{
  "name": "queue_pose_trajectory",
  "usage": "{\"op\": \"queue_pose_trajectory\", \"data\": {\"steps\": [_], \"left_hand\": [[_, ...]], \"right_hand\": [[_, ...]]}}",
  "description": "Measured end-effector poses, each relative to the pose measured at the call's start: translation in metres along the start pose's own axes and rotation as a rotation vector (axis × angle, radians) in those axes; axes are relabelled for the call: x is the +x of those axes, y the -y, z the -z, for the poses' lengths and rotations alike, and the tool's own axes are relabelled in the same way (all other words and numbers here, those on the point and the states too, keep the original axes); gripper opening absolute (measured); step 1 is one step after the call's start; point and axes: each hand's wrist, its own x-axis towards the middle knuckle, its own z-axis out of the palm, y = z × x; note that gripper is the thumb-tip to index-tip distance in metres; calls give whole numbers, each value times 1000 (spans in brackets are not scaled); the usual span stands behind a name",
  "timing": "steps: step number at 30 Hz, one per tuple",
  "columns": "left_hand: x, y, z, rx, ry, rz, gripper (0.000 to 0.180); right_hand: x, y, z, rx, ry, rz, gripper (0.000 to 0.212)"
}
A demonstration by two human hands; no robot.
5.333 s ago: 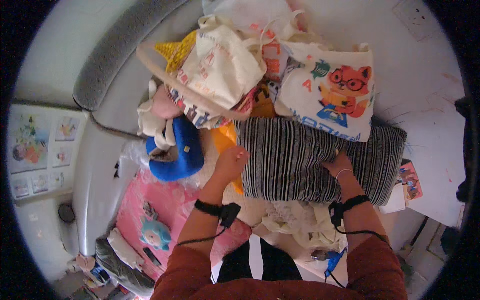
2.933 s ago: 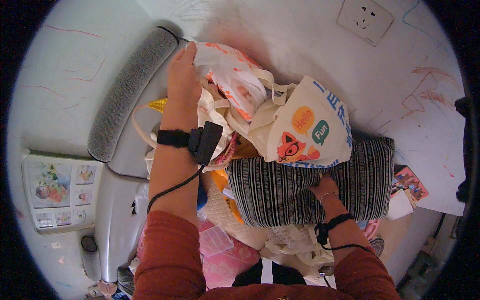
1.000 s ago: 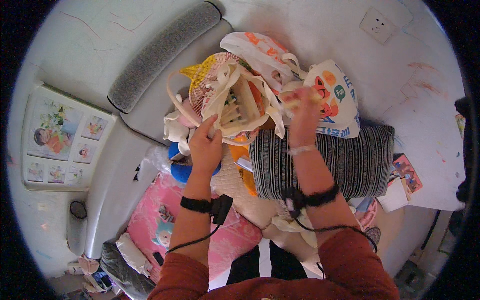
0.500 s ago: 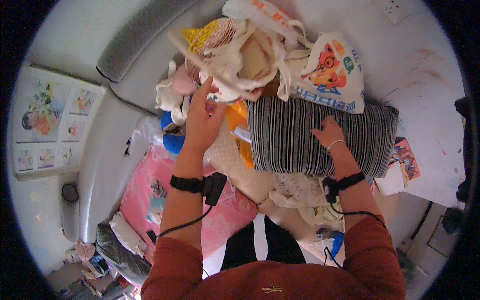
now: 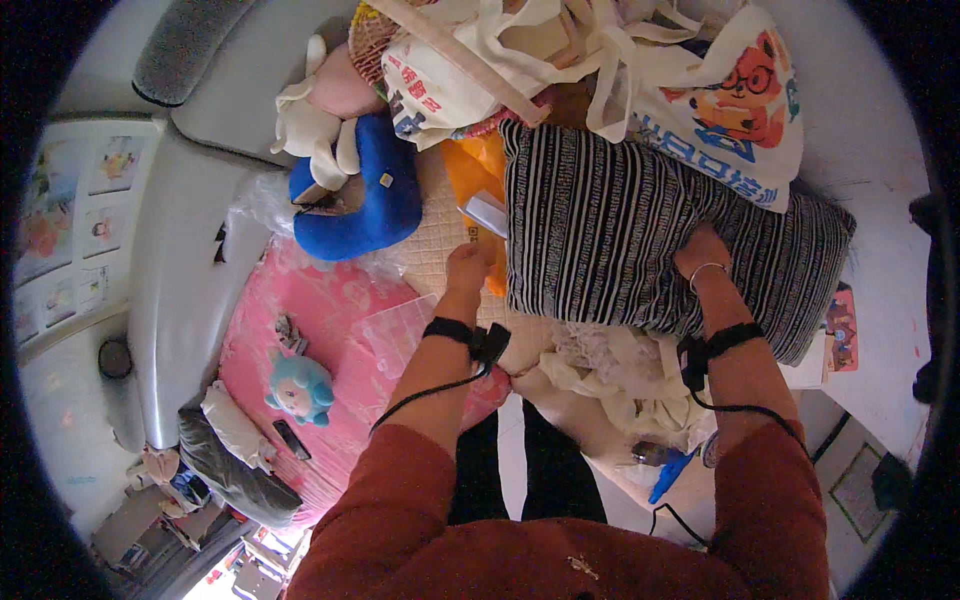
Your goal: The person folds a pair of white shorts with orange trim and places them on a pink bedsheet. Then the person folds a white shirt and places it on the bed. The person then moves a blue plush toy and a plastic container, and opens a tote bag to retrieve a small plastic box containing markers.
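Note:
A black-and-white striped pillow lies across the middle. My right hand grips its front side, where the fabric is creased around the fingers. My left hand is closed beside the orange bag, left of the pillow. Whatever its fingers hold, if anything, is hidden. A white flat object pokes out between the orange bag and the pillow. Behind the pillow stand a basket holding a cream cloth bag and a cream tote bag with a printed fox.
To the left are a blue neck pillow, a white-and-pink plush toy, a teal plush toy and a dark phone on the pink bedding. Crumpled cream cloth lies before the striped pillow. A framed photo board stands far left.
My left hand has come down and right from the basket to beside the orange bag. My right hand has closed on the striped pillow, which now creases. The view has shifted.

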Motion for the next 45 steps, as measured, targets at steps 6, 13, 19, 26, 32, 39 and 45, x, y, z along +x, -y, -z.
{"op": "queue_pose_trajectory", "data": {"steps": [6,13,19,26,32,39,45], "left_hand": [[36,-5,-47,-227,-73,68,40],[73,24,-32,172,-155,20,42],[1,4,31,-520,-189,-12,31],[-11,21,24,-48,-41,-76,39],[5,19,-12,497,-182,-172,34],[17,22,-35,717,-180,-109,38],[-16,15,8,86,-100,-63,36]], "right_hand": [[9,11,2,-124,103,-45,63],[16,5,-8,-103,-6,3,68],[7,9,1,-122,33,49,52],[10,10,-4,-188,18,95,58],[22,6,-12,-202,1,74,65],[37,-3,-24,-202,16,15,65],[38,-1,-24,-475,34,157,66]]}}
